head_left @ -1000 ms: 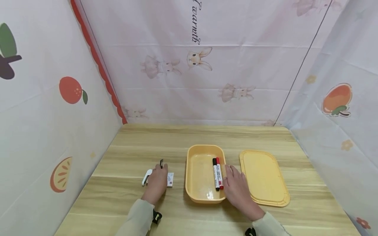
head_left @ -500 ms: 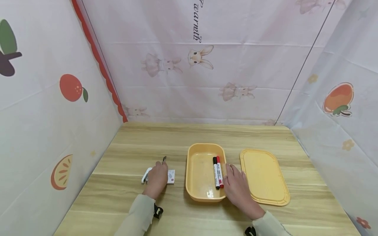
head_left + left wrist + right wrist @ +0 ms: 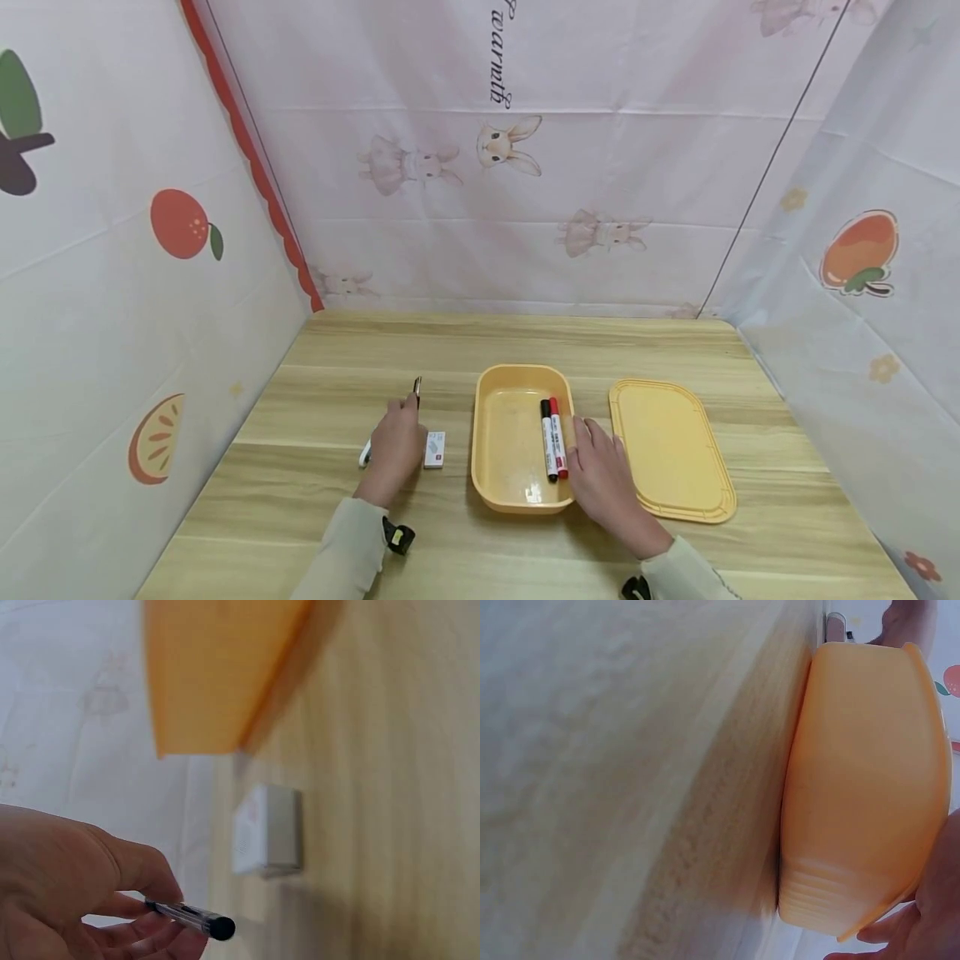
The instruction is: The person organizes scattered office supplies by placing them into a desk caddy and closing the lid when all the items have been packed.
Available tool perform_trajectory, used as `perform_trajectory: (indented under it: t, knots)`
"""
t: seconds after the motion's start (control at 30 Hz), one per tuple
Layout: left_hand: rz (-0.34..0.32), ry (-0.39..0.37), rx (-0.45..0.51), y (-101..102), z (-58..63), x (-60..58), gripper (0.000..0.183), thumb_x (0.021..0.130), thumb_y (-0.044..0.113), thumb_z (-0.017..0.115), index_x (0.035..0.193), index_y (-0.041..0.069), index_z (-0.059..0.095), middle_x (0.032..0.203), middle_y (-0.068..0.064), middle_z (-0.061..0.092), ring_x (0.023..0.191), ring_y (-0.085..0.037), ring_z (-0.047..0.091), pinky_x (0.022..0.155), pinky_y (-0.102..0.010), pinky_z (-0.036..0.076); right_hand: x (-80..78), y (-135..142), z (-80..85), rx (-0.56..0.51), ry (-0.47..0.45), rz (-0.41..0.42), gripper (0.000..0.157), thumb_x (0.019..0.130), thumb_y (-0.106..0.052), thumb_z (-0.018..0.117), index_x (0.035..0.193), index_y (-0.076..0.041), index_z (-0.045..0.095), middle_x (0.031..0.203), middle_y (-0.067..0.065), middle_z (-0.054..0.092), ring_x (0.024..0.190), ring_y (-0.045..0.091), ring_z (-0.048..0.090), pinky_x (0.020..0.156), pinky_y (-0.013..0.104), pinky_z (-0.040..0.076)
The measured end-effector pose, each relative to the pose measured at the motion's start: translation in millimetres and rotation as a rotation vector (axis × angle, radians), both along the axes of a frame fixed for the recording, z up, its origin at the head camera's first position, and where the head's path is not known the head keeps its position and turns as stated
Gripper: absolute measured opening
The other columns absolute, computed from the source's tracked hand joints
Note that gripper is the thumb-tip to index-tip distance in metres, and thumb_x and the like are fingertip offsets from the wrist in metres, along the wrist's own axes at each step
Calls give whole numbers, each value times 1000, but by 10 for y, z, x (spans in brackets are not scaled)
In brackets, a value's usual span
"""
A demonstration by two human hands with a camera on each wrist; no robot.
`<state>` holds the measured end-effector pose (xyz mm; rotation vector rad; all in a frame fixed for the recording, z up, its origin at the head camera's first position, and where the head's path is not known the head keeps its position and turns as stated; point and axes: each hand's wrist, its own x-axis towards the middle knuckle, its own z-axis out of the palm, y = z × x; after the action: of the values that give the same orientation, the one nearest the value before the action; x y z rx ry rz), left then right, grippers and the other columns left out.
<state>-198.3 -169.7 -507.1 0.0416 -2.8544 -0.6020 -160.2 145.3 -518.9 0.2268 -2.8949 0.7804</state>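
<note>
My left hand (image 3: 399, 442) pinches a slim pen (image 3: 417, 388) with a clear barrel and black end, thumb and fingers on its barrel. The left wrist view shows the pen (image 3: 187, 916) raised over the table. Beside that hand lies a small white box (image 3: 434, 450) with printing; a white object (image 3: 365, 454) is mostly hidden behind the hand. My right hand (image 3: 598, 475) rests at the right rim of a yellow plastic container (image 3: 486, 500), its fingers loosely extended along the outside. Inside the container, a black marker (image 3: 550, 442) and a red marker (image 3: 558, 440) lie side by side against the right wall.
A flat yellow lid (image 3: 671, 450) lies on the wooden table (image 3: 525, 558) to the right of the container. Printed cloth walls (image 3: 450, 250) enclose the table at the back and both sides.
My left hand has lifted slightly away from the table with the pen, baring more of the small white box and covering more of the white object. The right hand stays at the container's rim.
</note>
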Motion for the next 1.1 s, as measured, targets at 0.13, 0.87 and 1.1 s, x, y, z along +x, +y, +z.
perform_trajectory:
  t: [0.13,0.87,1.1]
  knots:
    - [-9,-18,131,56,167,6,53,92,4,59,143,-4,49,124,-27,57,79,-28,60,60,-38,51,0,3,-8,-4,-3,-1,54,105,-20,44,154,1,36,153,26,41,143,42,38,119,63,19]
    - [-295,-162,889,781,537,4,63,89,-2,59,150,9,47,129,-14,54,74,-13,64,62,-25,56,1,-7,-1,-14,3,-3,54,104,-21,45,153,2,36,151,26,43,143,41,38,118,61,20]
    - [-327,-223,992,1020,411,-61,61,89,-3,59,149,5,48,129,-19,54,71,-11,60,65,-27,59,-4,0,-1,-8,1,-3,54,104,-20,44,154,1,36,152,26,43,143,41,38,118,61,20]
